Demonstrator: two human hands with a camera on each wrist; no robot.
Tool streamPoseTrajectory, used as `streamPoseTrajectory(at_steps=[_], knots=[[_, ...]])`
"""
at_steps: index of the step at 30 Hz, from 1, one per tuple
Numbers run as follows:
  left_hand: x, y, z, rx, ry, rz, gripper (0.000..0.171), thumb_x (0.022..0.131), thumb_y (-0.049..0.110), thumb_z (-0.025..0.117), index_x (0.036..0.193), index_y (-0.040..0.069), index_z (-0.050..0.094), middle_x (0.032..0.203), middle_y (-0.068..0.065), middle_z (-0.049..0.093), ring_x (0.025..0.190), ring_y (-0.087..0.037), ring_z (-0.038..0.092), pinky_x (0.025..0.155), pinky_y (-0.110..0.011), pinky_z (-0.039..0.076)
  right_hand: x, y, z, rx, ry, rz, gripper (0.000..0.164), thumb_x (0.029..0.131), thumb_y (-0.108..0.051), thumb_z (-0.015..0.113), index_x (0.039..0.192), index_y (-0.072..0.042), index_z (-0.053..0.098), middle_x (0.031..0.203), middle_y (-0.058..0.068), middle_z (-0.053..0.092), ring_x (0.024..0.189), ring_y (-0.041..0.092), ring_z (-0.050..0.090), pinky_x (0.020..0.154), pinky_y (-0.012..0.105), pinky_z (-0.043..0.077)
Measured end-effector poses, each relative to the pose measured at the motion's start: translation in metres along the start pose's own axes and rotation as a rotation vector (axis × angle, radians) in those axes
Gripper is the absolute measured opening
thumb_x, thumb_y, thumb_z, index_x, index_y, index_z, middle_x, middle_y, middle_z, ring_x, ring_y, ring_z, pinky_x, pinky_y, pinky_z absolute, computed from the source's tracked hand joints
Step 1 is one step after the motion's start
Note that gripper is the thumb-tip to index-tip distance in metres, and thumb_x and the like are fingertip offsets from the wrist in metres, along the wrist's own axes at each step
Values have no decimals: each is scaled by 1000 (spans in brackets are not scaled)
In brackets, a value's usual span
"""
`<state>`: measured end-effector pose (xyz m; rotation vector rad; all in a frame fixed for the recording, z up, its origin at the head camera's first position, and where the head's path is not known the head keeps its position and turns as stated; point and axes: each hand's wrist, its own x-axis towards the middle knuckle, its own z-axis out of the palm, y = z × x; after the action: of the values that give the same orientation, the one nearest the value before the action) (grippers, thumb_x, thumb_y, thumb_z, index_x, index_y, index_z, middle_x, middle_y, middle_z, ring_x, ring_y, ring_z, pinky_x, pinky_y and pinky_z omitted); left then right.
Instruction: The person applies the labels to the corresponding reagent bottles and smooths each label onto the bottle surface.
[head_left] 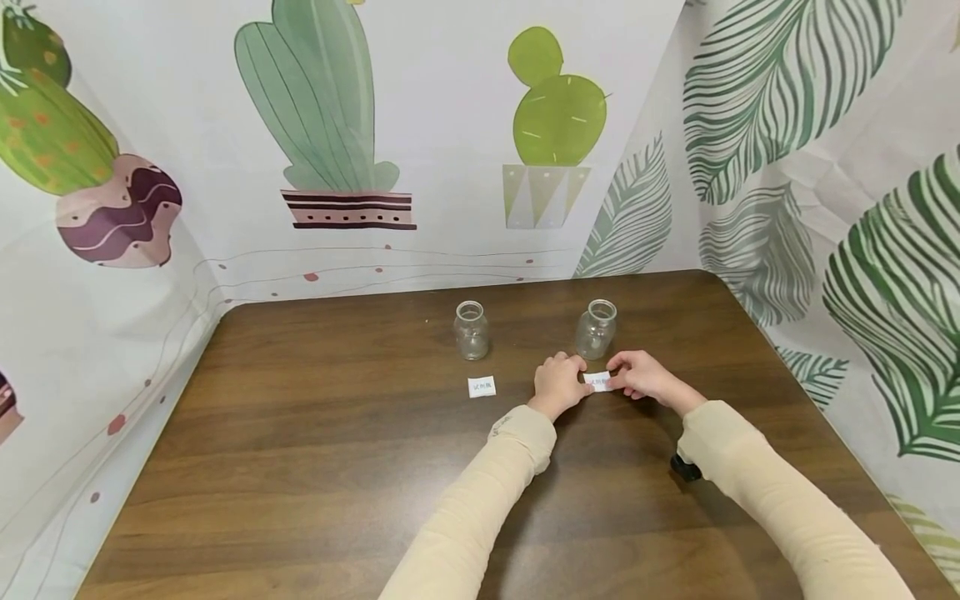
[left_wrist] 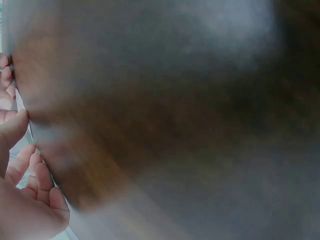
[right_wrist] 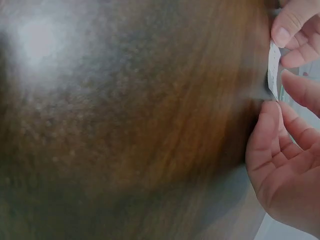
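Note:
A small white paper label (head_left: 597, 382) with dark characters lies in front of the right glass jar (head_left: 597, 330). My left hand (head_left: 558, 385) holds its left edge, the thumb at the paper. From the other side my right hand (head_left: 647, 377) pinches the right edge with its fingertips. In the right wrist view the label (right_wrist: 273, 70) stretches between my left hand (right_wrist: 299, 37) and my right hand (right_wrist: 285, 160), seen nearly edge-on. The left wrist view shows my left hand (left_wrist: 30, 190) at its left border, with the paper mostly hidden.
A second glass jar (head_left: 472, 332) stands to the left, with another white label (head_left: 482, 387) lying in front of it. Both jars are lidless and upright on the brown wooden table (head_left: 315, 433). A wall cloth (head_left: 450, 108) printed with plants hangs behind the table.

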<state>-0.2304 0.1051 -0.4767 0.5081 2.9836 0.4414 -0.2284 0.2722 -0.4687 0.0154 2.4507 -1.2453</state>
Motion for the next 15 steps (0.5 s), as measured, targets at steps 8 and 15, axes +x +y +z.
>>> streamPoseTrajectory(at_steps=[8,15], knots=[[0,1,3,2,5,-7,34,72,46,66,100,28,61,96,6,58,85,-13,54,68,-27,40,4,3,3,-9,20,-45,31,71,-9,65,94,4,50,60,1,44,48,11,44,43,24,38],[-1,1,4,-1,12,-1,33,72,45,66,100,28,61,97,5,57,87,-14,53,68,-27,39,-2,1,2,46,-2,-122,22,71,-7,63,83,0,46,62,3,47,48,13,46,43,25,38]])
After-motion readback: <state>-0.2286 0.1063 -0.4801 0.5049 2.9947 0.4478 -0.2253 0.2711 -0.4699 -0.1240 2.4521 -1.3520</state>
